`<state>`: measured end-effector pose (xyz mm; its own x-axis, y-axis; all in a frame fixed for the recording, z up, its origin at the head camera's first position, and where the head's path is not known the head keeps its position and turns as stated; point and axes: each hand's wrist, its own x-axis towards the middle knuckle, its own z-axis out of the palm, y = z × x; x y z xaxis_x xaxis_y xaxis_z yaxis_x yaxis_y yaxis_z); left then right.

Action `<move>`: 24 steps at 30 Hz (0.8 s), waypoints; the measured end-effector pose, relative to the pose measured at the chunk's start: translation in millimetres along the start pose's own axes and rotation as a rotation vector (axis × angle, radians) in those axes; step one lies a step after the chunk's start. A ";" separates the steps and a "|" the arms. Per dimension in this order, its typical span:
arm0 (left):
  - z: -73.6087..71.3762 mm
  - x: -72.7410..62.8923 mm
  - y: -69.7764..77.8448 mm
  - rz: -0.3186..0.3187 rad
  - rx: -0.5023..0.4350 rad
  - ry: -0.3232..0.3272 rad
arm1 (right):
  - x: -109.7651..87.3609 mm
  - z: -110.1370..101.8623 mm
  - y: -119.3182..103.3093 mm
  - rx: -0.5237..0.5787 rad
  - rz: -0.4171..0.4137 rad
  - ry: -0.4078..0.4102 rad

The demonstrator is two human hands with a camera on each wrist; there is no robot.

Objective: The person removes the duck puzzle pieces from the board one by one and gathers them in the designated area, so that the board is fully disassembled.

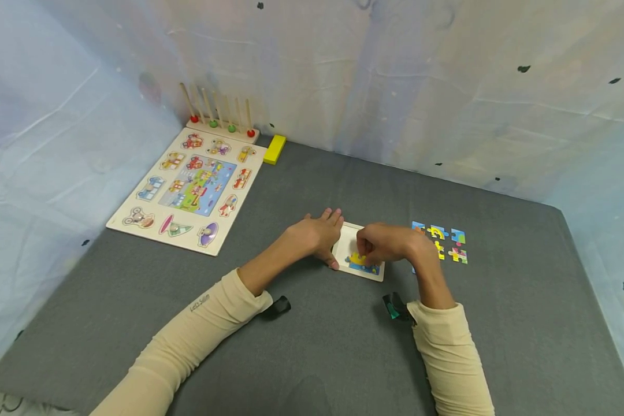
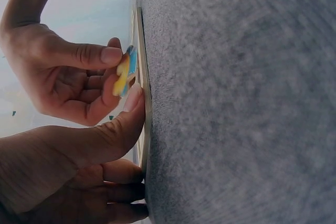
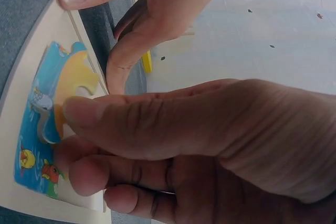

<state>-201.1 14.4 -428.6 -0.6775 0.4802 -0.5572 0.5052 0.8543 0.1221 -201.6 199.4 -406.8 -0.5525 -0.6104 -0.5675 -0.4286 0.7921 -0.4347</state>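
A shallow pale wooden puzzle tray (image 1: 360, 277) lies on the grey table. Along its left side rests my left hand (image 1: 314, 237), fingers extended, with the thumb (image 2: 126, 116) pressing the near corner of the rim. Between thumb and fingers, my right hand (image 1: 387, 241) pinches a yellow-and-blue jigsaw piece (image 2: 123, 74) low over the tray. Joined pieces (image 3: 31, 124) showing blue water, a grey-white animal and small yellow and orange figures fill the tray's near part. Fingers hide some of the held piece in the right wrist view, so I cannot tell if it touches the others.
Several loose jigsaw pieces (image 1: 459, 255) lie right of the tray, some behind the right wrist. A large wooden picture board (image 1: 135, 199) sits at the back left, near a pegged stand (image 1: 222, 131) and a yellow block (image 1: 274, 149). A draped cloth (image 1: 447, 104) rises behind the table.
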 end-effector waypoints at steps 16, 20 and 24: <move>0.1 1.0 -0.3 -0.002 0.017 0.001 | -12.5 -5.0 4.9 0.064 -0.107 0.072; -0.1 1.5 0.3 -0.001 0.028 -0.003 | -28.1 -9.5 14.2 0.080 -0.121 0.115; 0.4 1.9 1.3 -0.001 0.041 -0.007 | -47.1 -13.5 25.7 0.123 -0.093 0.128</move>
<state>-201.5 16.4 -429.9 -0.6742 0.4782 -0.5628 0.5264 0.8457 0.0879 -196.2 248.4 -381.7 -0.6045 -0.6700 -0.4309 -0.3953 0.7219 -0.5679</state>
